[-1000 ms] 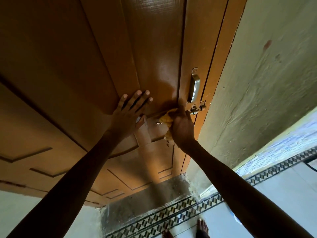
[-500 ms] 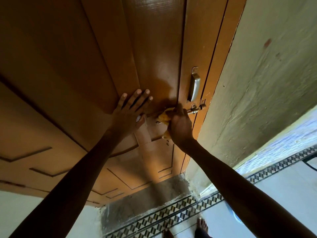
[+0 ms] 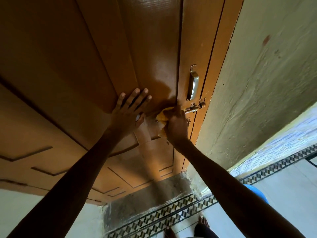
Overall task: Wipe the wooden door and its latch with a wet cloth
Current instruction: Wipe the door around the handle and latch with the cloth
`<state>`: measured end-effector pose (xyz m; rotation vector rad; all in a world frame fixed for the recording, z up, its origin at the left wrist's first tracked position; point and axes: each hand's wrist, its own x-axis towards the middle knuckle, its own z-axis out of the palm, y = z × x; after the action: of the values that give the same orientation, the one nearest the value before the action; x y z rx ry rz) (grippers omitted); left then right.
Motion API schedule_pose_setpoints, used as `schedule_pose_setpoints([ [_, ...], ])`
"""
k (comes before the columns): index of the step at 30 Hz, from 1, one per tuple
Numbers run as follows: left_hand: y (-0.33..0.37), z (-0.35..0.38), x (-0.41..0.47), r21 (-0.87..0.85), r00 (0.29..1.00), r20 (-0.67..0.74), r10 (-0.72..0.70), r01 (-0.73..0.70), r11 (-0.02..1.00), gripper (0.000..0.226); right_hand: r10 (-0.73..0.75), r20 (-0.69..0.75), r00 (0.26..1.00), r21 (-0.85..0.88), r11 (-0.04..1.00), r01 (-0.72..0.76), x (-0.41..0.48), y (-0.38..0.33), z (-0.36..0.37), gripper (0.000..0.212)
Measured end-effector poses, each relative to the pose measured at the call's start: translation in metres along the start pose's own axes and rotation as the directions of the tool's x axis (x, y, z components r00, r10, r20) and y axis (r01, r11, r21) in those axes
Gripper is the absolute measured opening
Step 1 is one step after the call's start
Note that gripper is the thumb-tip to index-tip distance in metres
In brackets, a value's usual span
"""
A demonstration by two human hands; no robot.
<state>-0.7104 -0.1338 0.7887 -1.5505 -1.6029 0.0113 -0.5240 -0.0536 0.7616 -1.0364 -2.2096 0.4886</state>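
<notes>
Pressing my left hand (image 3: 127, 111) flat, fingers spread, on the wooden door (image 3: 96, 69), my right hand (image 3: 176, 125) fisted around the yellow cloth (image 3: 162, 116) on the latch (image 3: 193, 109), no writing legible

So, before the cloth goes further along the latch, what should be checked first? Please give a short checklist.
1. Cloth gripped in right hand: ok.
2. Left hand flat on door, bracing it: ok.
3. Cloth touching latch bolt: cannot tell, the hand hides the contact.
4. Bolt end toward the frame not yet covered by cloth: ok, it is exposed.
5. Handle clear of both hands: ok.
6. Cloth wet enough: cannot tell.
</notes>
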Motion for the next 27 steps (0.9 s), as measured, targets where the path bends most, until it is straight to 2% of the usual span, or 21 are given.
schedule_pose_setpoints([
  [2,0.0,0.001,0.0,0.006,1.0,0.011,-0.005,0.005,1.0,0.069,-0.073,0.064,0.995,-0.046,0.996,0.076,-0.011,-0.008,0.016,0.037],
  [6,0.0,0.001,0.0,0.017,1.0,0.016,-0.02,0.019,1.0,0.07,-0.202,0.205,0.958,0.042,0.979,0.198,-0.009,0.013,0.01,0.031],
  [9,0.002,0.004,-0.002,0.041,1.0,0.011,-0.018,0.017,0.999,0.07,-0.276,0.127,0.953,0.012,0.961,0.277,-0.002,0.025,-0.01,0.019],
  [11,0.003,0.005,-0.003,0.063,1.0,0.012,-0.023,0.022,0.998,0.071,-0.129,0.04,0.991,0.06,0.99,0.127,0.003,0.018,-0.009,0.02],
  [13,0.004,0.003,-0.002,0.066,0.999,0.029,-0.017,0.015,0.998,0.072,-0.054,0.017,0.998,-0.035,0.998,0.054,0.002,0.003,0.002,0.025],
  [17,0.003,0.006,-0.001,0.075,0.999,0.032,-0.022,0.019,0.997,0.069,-0.083,0.188,0.979,-0.009,0.996,0.086,-0.003,-0.007,0.009,0.022],
  [19,0.004,0.006,-0.001,0.068,0.999,0.036,-0.039,0.037,0.997,0.07,-0.167,0.217,0.962,-0.046,0.982,0.181,0.001,0.007,0.003,0.021],
  [22,0.01,0.005,-0.001,0.048,0.996,0.057,-0.063,0.061,0.997,0.074,-0.357,0.342,0.869,-0.23,0.865,0.446,0.004,0.026,-0.006,0.037],
  [24,0.014,0.004,0.0,0.037,0.993,0.077,-0.095,0.092,0.995,0.075,-0.369,0.404,0.837,-0.29,0.816,0.499,0.005,0.027,-0.01,0.039],
  [27,0.02,0.002,0.0,0.04,0.986,0.107,-0.124,0.121,0.992,0.073,-0.376,0.353,0.857,-0.332,0.806,0.49,0.004,0.017,-0.009,0.03],
])
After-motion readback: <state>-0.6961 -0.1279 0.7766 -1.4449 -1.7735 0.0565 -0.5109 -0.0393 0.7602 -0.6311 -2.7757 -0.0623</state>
